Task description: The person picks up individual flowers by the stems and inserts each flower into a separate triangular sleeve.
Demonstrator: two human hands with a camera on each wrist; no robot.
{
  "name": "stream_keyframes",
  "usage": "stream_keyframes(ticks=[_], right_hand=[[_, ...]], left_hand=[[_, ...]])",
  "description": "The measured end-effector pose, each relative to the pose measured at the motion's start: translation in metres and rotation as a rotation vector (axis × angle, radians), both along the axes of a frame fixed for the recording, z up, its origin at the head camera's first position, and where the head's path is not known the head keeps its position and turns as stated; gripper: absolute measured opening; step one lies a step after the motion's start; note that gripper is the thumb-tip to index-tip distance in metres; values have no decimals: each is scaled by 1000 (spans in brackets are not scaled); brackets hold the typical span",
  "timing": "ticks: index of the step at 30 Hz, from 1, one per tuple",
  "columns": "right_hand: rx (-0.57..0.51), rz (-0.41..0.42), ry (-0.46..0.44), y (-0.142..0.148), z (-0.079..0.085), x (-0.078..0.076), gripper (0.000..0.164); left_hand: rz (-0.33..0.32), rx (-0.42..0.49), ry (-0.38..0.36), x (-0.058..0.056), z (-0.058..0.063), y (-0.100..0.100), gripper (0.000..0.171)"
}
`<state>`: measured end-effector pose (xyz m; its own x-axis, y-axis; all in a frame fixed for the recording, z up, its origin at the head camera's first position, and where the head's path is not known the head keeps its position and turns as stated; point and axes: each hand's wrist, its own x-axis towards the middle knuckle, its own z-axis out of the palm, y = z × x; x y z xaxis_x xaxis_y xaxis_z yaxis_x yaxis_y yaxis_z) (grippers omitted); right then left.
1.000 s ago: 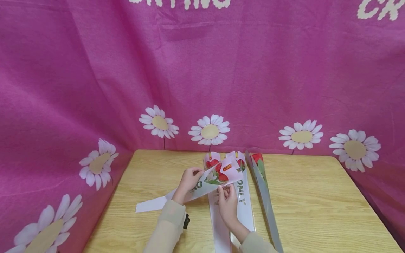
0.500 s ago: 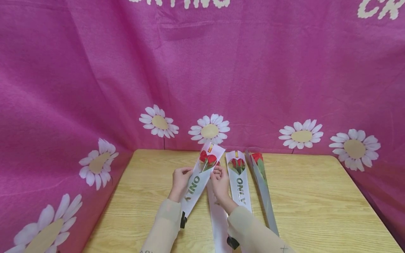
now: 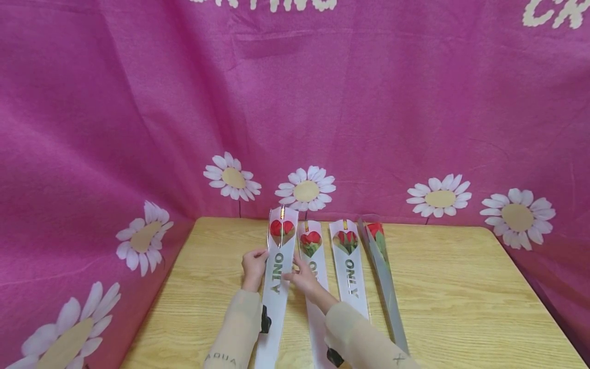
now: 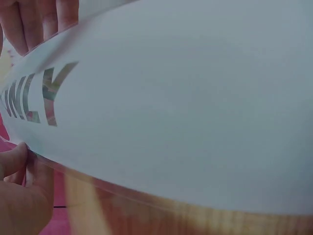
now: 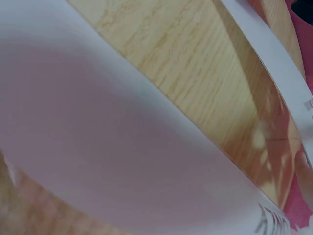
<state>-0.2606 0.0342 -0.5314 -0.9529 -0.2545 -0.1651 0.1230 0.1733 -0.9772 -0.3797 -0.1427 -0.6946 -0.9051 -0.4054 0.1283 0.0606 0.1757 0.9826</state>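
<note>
A white rose sleeve (image 3: 276, 287) with a heart-shaped window, red rose heads behind it and "ONLY" cut out below stands slightly off the table at the left of the row. My left hand (image 3: 253, 269) pinches its left edge; in the left wrist view the thumb of that left hand (image 4: 24, 191) lies on the edge. My right hand (image 3: 305, 279) holds the right edge, thumb across the front. Fingers of the right hand (image 4: 41, 22) appear at the far edge in the left wrist view. The sleeve (image 5: 112, 132) fills much of the right wrist view.
Two similar rose sleeves, a middle one (image 3: 312, 251) and another (image 3: 346, 256), lie to the right on the wooden table (image 3: 461, 297). Beyond them a grey-edged sleeve (image 3: 384, 282) with a red rose lies on its side. A pink curtain (image 3: 369, 113) with daisies surrounds the table.
The held sleeve has swung from lying aslant across the others to pointing away from me, and moved left. Both hands moved left with it, uncovering the middle sleeve.
</note>
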Motion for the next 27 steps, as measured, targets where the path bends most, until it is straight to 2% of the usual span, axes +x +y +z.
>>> stream_keyframes(ticks=[2, 3, 5, 6, 7, 8, 9, 11, 12, 13, 15, 18, 20, 22, 24, 25, 26, 27], right_hand=[[16, 8, 5, 0, -3, 2, 72], [20, 7, -1, -1, -4, 3, 71], [24, 8, -26, -1, -6, 3, 69], [25, 11, -36, -1, -7, 4, 68], [28, 13, -48, -1, -8, 4, 68], [28, 18, -60, -2, -9, 4, 68], [29, 21, -69, -3, -10, 4, 69], [36, 32, -82, -4, -10, 3, 71], [35, 38, -81, -4, -10, 3, 72], [27, 45, -85, -5, -11, 2, 72], [17, 57, -97, -6, -10, 2, 72], [0, 85, -113, -7, -12, 2, 72], [-8, 99, -131, -7, -13, 2, 73], [-19, 114, -139, -8, -14, 1, 73], [-27, 119, -145, -9, -14, 0, 74], [-29, 120, -147, -9, -15, 0, 74], [-29, 119, -148, -9, -15, 0, 74], [-28, 118, -150, -9, -16, -1, 74]], left_hand=[[-6, 4, 16, 0, -8, -2, 12], [-14, -1, -14, 0, -10, -3, 13], [-35, -18, -108, 6, -4, -4, 21], [-14, -34, -109, 6, -9, -4, 20], [1, -61, -133, 9, -7, -4, 20], [27, -94, -165, 15, 1, -2, 20], [39, -118, -233, 27, 23, 3, 22], [65, -154, -292, 51, 65, 12, 19], [87, -175, -285, 56, 69, 14, 17], [94, -195, -309, 61, 78, 15, 16], [61, -190, -378, 73, 100, 18, 18], [64, -204, -395, 60, 74, 10, 18], [56, -204, -406, 56, 67, 7, 21], [43, -208, -404, 46, 47, 0, 23], [59, -234, -354, 32, 18, -6, 21], [48, -235, -346, 27, 8, -9, 23], [38, -236, -372, 24, 3, -10, 23], [44, -242, -367, 21, -4, -11, 21]])
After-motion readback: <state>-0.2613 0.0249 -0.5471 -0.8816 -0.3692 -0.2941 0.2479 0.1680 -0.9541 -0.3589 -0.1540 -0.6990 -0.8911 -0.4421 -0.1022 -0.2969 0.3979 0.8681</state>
